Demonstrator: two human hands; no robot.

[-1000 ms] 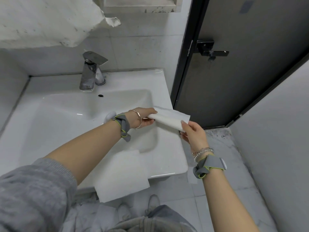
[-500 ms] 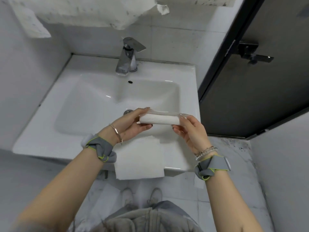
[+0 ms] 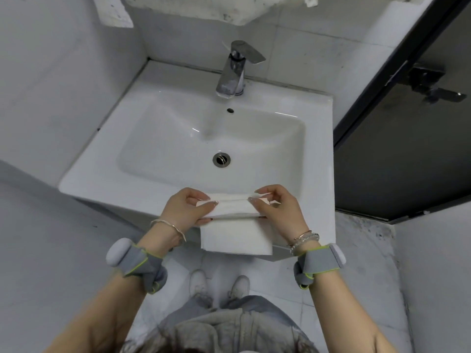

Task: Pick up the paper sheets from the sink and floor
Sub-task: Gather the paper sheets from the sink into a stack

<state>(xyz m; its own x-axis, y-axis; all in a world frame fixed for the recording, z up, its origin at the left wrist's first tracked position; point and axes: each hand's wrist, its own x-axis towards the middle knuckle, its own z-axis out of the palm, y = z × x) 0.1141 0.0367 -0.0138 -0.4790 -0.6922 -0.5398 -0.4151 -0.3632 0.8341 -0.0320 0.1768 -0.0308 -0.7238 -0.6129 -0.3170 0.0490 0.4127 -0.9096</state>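
A folded white paper sheet point(image 3: 233, 208) is held level above the sink's front rim. My left hand point(image 3: 182, 210) pinches its left end and my right hand point(image 3: 277, 208) pinches its right end. Just under it, a second white paper sheet point(image 3: 235, 238) lies on the front edge of the white sink point(image 3: 107, 161) and hangs over it toward the floor. The basin itself holds no paper around its drain point(image 3: 221, 159).
A chrome tap point(image 3: 235, 70) stands at the sink's back. A dark door point(image 3: 407, 149) with a handle point(image 3: 433, 85) is on the right. White walls close in on the left and right. My white shoes point(image 3: 219, 286) stand on the marbled floor tiles below the sink.
Both hands brought the folded sheet from the sink's right side toward me, to the front rim above the hanging sheet. My head turned to look straight down at the basin.
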